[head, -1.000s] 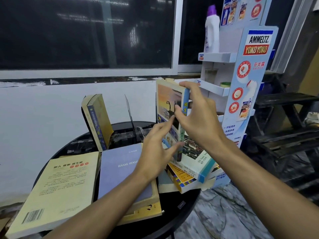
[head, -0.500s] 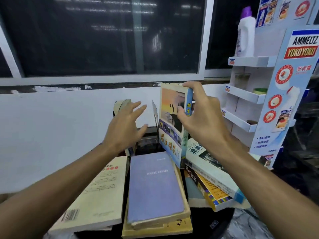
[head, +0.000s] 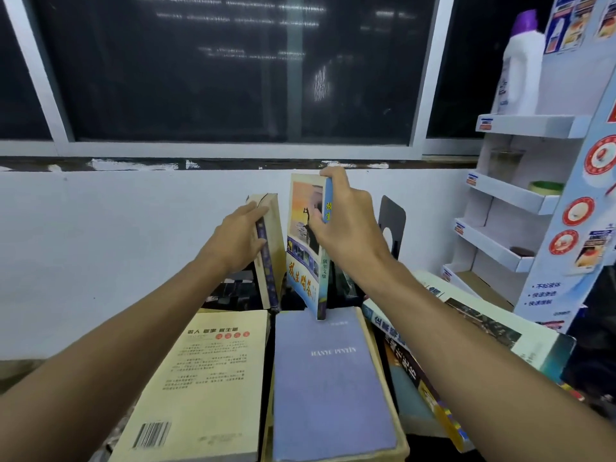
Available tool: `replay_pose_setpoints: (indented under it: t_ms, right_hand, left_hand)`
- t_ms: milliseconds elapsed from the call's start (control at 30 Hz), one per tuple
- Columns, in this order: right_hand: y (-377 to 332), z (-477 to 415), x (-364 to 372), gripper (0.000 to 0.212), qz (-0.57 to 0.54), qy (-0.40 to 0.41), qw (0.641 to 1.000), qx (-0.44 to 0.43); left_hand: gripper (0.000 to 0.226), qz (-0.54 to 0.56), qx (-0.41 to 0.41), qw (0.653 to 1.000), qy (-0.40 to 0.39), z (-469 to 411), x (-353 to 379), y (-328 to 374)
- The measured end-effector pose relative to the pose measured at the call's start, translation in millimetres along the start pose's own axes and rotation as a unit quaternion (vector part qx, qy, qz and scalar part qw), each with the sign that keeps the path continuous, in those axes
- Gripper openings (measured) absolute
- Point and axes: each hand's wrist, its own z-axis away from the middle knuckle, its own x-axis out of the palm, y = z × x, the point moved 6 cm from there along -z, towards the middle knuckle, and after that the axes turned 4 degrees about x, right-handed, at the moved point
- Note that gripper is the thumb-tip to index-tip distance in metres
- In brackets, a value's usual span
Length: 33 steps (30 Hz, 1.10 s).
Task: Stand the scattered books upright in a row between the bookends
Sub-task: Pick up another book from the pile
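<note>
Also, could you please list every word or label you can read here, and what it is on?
"HANYU PINYIN": cover of the flat purple book.
"放生問答": seemingly, cover of the sunset book gripped by the right hand.
Cream book title and barcode: too blurred.
Spine of the tan book held by the left hand: unreadable.
Display stand labels: blurred.

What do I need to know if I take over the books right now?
Left grip holds the dark-spined book upright.
Right grip holds the sunset-cover book upright beside it, left of the black bookend.
Done: two books upright.
Left: release them, then stand the cream book, purple book and right-side pile in the row.
</note>
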Motion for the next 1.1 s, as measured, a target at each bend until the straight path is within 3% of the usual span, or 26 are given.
replay_pose_setpoints:
  t_ms: [333, 767, 1100]
  right_hand:
    - [15.3, -21.3, 62.2, 0.043, -0.008, -0.009, 1.0, -0.001]
    - [53.6, -15.1, 113.0, 0.045, -0.09, 0.039, 0.994, 0.05]
    - [62.7, -10.0, 129.1, 0.05, -0.131, -0.019, 0.99, 0.053]
  left_hand:
    - [0.056, 0.07, 0.011, 0.995, 0.069, -3.8, 5.0, -9.7]
    - [0.056, 0.094, 0.02, 0.991, 0.09, -6.0, 10.3, -13.1]
    - [0.057, 0.105, 0.022, 0.99, 0.089, -7.5, 12.4, -13.0]
